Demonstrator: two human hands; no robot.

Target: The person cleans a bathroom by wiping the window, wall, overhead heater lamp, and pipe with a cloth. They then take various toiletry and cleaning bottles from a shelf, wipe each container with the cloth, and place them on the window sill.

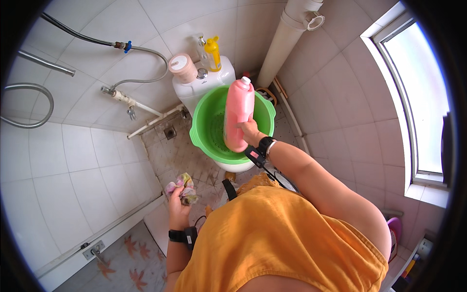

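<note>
My right hand [249, 130] grips a large pink plastic bottle [239, 109] by its side. The bottle is nearly upright in the picture, its white cap [245, 80] pointing away from me. Below it is a green plastic basin [206, 127], resting on the toilet; whether the bottle touches the basin I cannot tell. Lower left, over the floor, my left hand [178, 208] holds a crumpled multicoloured cloth [184, 188] that looks damp. Both wrists wear black straps with small devices.
On the toilet tank [222, 78] stand a pink tub [183, 68], a clear pump bottle [201, 51] and a yellow bottle [212, 54]. A thick drainpipe [282, 47] rises behind. Left, a metal hose [153, 78] hangs by a wall tap [122, 98]. A window [419, 95] is at right.
</note>
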